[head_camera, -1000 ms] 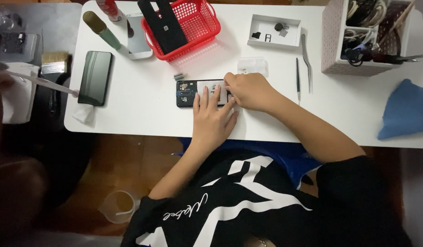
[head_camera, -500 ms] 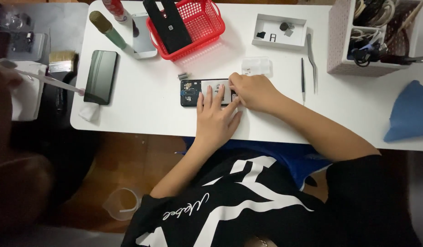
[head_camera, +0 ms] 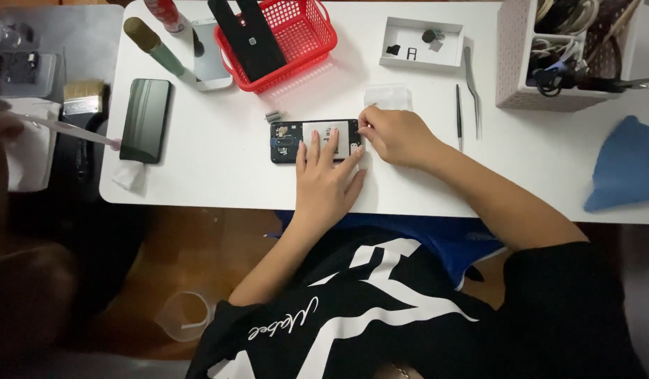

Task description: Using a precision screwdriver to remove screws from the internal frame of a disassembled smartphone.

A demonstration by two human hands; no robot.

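Note:
An opened phone lies face down on the white table, its inner parts showing. My left hand lies flat on it, fingers spread over its middle and pressing it to the table. My right hand is at the phone's right end, fingertips pinched on something small at that edge; what it is cannot be made out. A small grey part lies just above the phone's left end.
A red basket with a black phone cover stands behind. A white tray of small parts, tweezers, a thin tool, a pink organiser, a blue cloth are to the right. A dark phone lies left, near another person's hand with a stick.
Both hands stay on the opened phone; only the fingers of my right hand have shifted slightly at its right end. The view itself has drifted a little.

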